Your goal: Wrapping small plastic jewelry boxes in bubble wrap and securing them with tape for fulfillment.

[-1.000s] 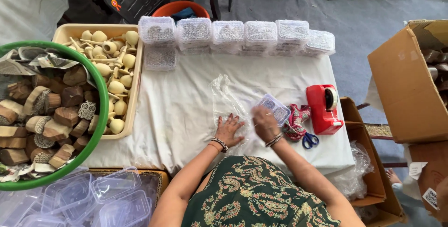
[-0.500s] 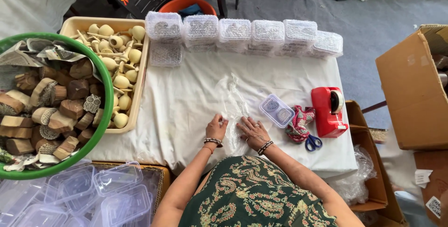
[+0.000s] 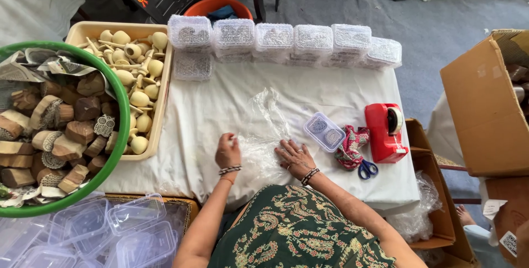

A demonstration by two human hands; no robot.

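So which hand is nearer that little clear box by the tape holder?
The right hand, probably: it lies flat on the plastic sheet just beside the box; the left hand rests farther away.

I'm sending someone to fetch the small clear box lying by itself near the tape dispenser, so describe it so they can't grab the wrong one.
Start at the white-clothed table and find the red tape dispenser near its right edge. Just left of it, beside a patterned cloth bundle, lies the small clear lidded box. Unlike the stacked boxes along the far edge, it lies alone and tilted, with two round patterned pieces showing inside.
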